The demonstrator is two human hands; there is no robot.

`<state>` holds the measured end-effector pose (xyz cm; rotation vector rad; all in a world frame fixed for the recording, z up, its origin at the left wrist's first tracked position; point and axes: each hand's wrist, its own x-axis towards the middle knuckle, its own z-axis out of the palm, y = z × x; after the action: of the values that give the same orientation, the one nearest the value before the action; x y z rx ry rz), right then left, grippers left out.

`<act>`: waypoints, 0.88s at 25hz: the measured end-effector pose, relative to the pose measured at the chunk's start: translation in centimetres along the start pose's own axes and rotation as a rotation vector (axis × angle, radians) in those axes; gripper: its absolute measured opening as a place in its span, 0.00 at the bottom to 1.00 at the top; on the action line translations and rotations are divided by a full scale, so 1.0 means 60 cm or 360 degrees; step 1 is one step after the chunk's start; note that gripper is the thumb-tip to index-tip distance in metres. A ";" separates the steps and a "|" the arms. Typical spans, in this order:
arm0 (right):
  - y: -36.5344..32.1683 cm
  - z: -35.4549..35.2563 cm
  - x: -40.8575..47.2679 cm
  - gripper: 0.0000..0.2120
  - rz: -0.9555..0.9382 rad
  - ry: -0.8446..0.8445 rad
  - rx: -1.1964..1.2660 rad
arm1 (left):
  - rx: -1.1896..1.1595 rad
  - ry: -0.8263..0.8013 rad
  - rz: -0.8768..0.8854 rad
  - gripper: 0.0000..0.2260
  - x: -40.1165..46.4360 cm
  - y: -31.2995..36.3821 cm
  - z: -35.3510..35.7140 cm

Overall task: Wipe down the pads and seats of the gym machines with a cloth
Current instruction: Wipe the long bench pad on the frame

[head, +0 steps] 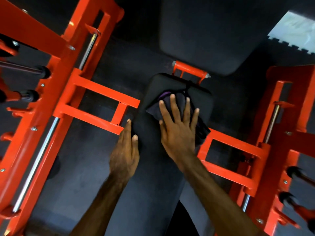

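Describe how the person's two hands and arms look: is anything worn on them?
Both forearms are bare, with no sleeves in view. The left hand and the right hand wear no gloves, and no rings, watch or bracelet can be seen. The fingernails look short.

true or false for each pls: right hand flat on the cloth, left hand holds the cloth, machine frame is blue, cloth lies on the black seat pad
1. The right hand presses flat on the cloth: true.
2. The left hand holds the cloth: false, it rests on the left edge of the seat pad, apart from the cloth.
3. The machine frame is blue: false, it is red-orange.
4. The cloth lies on the black seat pad: true.
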<state>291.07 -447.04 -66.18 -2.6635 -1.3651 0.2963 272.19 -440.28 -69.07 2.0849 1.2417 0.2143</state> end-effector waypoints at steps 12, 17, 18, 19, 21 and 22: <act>0.070 -0.002 0.023 0.28 0.0098 0.0094 0.0062 | -0.0068 -0.0029 0.0024 0.26 0.049 0.015 0.011; 0.158 -0.002 -0.061 0.28 -0.0141 0.0052 0.0172 | -0.0094 -0.0080 0.0028 0.28 0.049 0.009 0.009; 0.160 -0.001 -0.034 0.28 0.0070 0.0076 0.0257 | -0.0096 -0.0080 0.0021 0.28 0.051 0.011 0.009; 0.150 -0.001 0.009 0.28 0.0296 0.0112 0.0327 | -0.0097 -0.0082 0.0026 0.28 0.053 0.013 0.008; 0.109 -0.005 0.087 0.28 0.0550 0.0144 0.0303 | -0.0088 -0.0075 0.0036 0.27 0.054 0.014 0.010; 0.087 -0.008 0.105 0.28 0.0475 0.0140 0.0215 | -0.0073 -0.0061 0.0028 0.26 0.054 0.014 0.010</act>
<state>298.85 -444.96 -67.50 -2.7244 -0.8873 0.2861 274.81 -438.14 -69.64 2.0521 1.1855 0.2080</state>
